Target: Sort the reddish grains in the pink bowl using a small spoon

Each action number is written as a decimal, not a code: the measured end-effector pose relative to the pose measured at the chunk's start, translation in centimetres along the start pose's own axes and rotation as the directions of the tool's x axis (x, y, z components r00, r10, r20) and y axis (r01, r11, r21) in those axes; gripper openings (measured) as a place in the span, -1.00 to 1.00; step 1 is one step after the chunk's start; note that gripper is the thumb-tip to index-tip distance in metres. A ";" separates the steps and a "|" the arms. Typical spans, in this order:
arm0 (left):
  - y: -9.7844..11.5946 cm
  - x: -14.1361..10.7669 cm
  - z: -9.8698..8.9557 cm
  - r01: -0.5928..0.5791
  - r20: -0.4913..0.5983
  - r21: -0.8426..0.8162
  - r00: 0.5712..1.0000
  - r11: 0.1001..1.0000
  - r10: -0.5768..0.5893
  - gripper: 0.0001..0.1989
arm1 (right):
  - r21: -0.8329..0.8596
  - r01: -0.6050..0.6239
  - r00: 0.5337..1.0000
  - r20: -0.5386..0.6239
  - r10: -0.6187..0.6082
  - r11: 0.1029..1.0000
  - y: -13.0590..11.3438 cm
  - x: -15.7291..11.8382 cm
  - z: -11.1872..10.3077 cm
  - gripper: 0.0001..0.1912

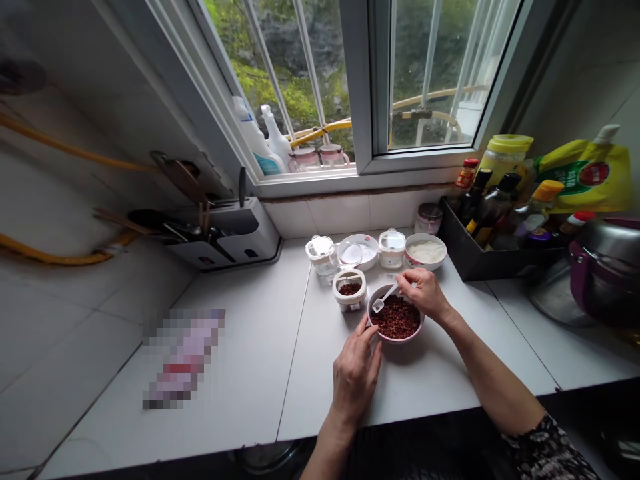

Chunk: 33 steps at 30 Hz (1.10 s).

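A pink-rimmed bowl [399,341] holds dark red grains that look like Sichuan peppercorns [400,319]. My left hand [356,367] grips the bowl at its left side, fingers and thumb against the rim. Pinched in my right hand [425,293] is a small white spoon [379,305], its scoop tilted down over the left part of the bowl. Just left of the bowl stands a seasoning jar [349,303] with the same red grains inside, its lid apparently raised.
Behind are two clear jars [323,257] [391,248], a bowl of white powder [361,252] and a bowl of pale white grains [426,252]. A black box of bottles [470,257] and a metal pot [560,287] stand right. A utensil holder [255,233] sits back left.
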<state>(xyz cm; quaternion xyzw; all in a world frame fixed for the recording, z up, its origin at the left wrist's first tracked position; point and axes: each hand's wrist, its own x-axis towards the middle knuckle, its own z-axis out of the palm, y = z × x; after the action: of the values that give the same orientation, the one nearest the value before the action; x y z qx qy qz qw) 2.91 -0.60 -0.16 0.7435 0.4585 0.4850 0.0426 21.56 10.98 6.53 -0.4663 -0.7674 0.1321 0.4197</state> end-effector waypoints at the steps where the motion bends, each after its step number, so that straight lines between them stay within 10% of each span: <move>1: 0.0 0.0 0.0 0.001 -0.002 0.000 1.000 1.000 -0.001 -0.68 | 0.009 -0.006 1.000 0.002 0.006 1.000 -0.1 0.0 0.0 -0.54; 27: 0.5 0.2 -0.1 0.020 -0.019 0.005 1.000 1.000 -0.020 -0.70 | 0.418 -0.358 0.930 0.078 0.359 0.835 -0.1 0.7 0.3 -0.44; 33: 0.5 0.3 -0.2 0.021 -0.009 0.005 1.000 1.000 -0.021 -0.69 | 0.346 -0.226 0.959 -0.086 0.270 0.911 -2.1 2.0 1.2 -0.47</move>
<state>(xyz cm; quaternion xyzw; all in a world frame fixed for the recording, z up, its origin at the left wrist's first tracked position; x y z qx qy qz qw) 3.12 -0.73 0.44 0.7364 0.4679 0.4867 0.0437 18.94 11.72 8.05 -0.4901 -0.6392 0.2810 0.5218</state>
